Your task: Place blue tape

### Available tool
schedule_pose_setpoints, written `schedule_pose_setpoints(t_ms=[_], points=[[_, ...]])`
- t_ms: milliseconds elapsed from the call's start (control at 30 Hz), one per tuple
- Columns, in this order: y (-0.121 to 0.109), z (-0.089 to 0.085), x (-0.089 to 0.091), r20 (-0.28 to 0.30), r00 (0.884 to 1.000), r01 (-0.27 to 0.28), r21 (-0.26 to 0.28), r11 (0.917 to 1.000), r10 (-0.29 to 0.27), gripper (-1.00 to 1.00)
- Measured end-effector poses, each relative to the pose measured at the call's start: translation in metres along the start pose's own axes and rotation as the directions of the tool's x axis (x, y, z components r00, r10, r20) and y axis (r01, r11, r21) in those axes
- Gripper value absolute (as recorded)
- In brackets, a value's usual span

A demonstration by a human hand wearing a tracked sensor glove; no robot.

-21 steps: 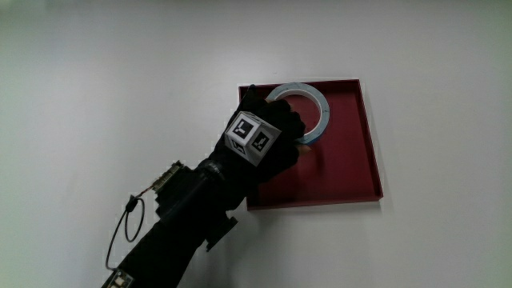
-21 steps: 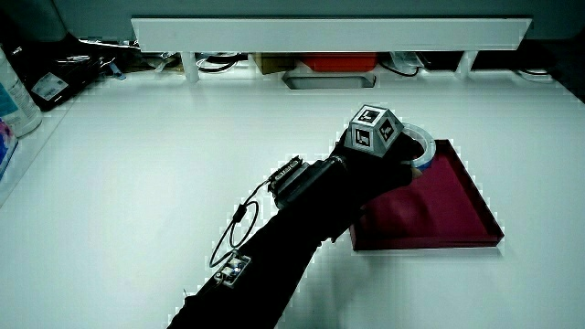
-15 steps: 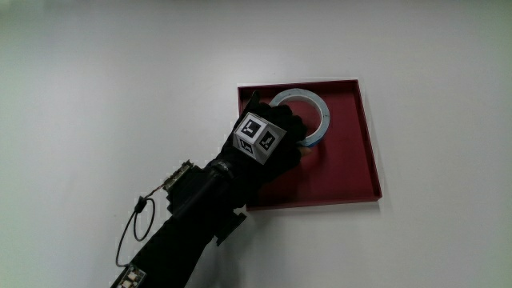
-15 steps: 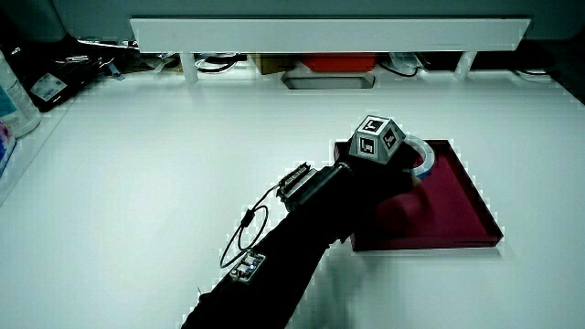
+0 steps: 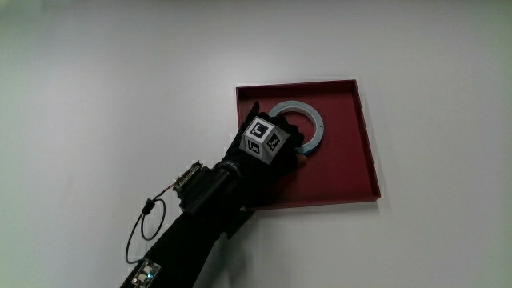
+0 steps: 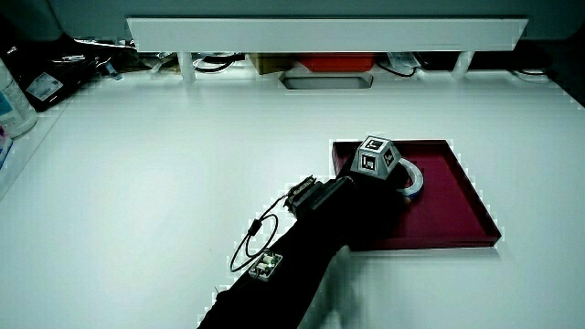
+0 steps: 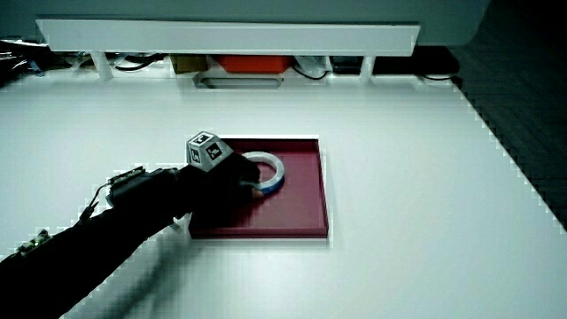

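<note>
White table (image 5: 120, 80), bearing red tray (image 5: 352, 160). Blue tape roll (image 5: 314, 120) lying flat in tray, seemingly down. Gloved hand (image 5: 268, 148) at roll's nearer rim, fingers clamped on it; release pending.

Gloved hand (image 5: 268, 148), grip closed, forearm outstretched.
</note>
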Motion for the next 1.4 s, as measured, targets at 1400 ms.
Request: schedule_pose_setpoints(t_ms=[1400], points=[[-0.008, 0.013, -0.002, 0.003, 1.000, -0.021, -0.064, 0.9977, 0.022, -0.77]])
